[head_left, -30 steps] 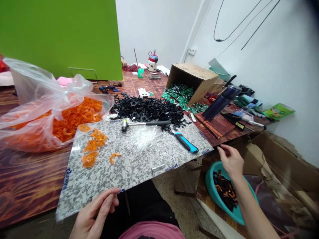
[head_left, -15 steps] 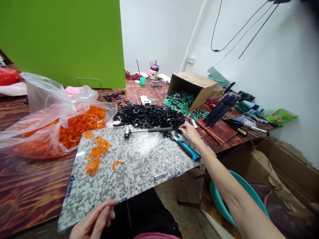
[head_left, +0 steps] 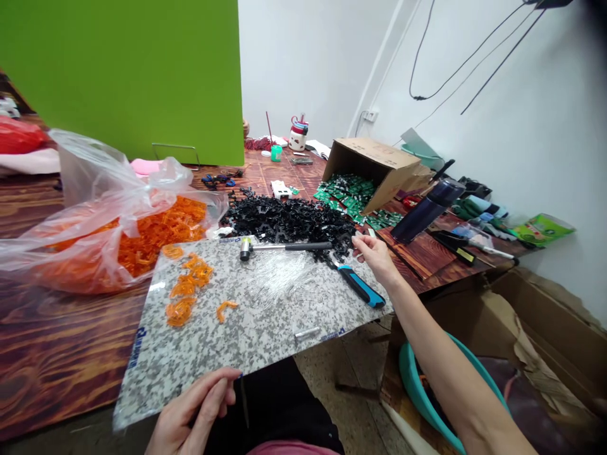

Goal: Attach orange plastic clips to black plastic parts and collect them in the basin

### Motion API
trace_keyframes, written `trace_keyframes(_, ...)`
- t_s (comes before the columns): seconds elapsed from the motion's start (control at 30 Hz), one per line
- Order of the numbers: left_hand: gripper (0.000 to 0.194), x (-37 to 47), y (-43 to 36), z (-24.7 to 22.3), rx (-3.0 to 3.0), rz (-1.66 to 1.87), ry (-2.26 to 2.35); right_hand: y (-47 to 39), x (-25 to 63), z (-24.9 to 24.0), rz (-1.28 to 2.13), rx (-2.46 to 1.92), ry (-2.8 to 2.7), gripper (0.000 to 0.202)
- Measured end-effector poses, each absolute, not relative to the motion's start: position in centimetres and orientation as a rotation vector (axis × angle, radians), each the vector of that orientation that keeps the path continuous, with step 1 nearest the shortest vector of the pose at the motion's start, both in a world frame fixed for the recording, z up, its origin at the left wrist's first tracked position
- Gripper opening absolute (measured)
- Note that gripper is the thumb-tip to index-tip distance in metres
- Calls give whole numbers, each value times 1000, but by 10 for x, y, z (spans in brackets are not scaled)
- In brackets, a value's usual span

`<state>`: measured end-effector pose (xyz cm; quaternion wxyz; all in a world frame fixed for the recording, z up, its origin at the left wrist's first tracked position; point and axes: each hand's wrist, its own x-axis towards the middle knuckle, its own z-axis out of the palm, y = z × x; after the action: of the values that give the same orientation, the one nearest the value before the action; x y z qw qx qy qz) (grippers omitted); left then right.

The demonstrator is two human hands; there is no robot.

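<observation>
My right hand (head_left: 374, 253) is closed in a pinch at the right end of the pile of black parts (head_left: 289, 218); whatever its fingertips hold is too small to name. Just below it lie blue-and-black pliers (head_left: 360, 285). My left hand (head_left: 199, 404) rests at the front edge of the speckled board (head_left: 190, 354), thumb and fingers pressed together, their contents hidden. Behind thin clear strands (head_left: 279, 275) lies a small hammer (head_left: 284, 247). Orange pieces (head_left: 194, 272) sit on the board's left part, with a single curved orange piece (head_left: 226, 309) nearer the middle.
At the left stands a clear bag of orange parts (head_left: 156, 237). A tipped cardboard box (head_left: 379, 155) spills green boards (head_left: 348, 189) at the back. A dark bottle (head_left: 427, 208) leans at the right, and a teal basin (head_left: 412, 379) is below the table.
My right hand has drawn slightly right from the black pile. My left hand has shifted a little right and up along the board's edge. The whole view has moved slightly.
</observation>
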<state>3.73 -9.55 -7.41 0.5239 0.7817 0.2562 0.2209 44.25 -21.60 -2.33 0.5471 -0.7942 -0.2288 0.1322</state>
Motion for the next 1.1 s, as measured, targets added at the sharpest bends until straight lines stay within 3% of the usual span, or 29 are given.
trace_keyframes(0.2,25,55,-111,-53,1842,536,570,-194,341,-7,730,-1527,-584,38)
trace_keyframes(0.43,45,72,-117,-52,1959,739,637,-172,220,-23,1245,-1038,-319,23)
trace_keyframes(0.67,33,73,-114,-71,1792,1029,781,-163,180,-35,1204,-967,-325,18)
trace_keyframes(0.87,25,77,-117,-65,1529,1000,879,-166,179,-37,1151,-1106,-514,21)
trace_keyframes(1.1,24,71,-105,-55,1155,926,931,-188,247,-32,756,-1513,-871,16)
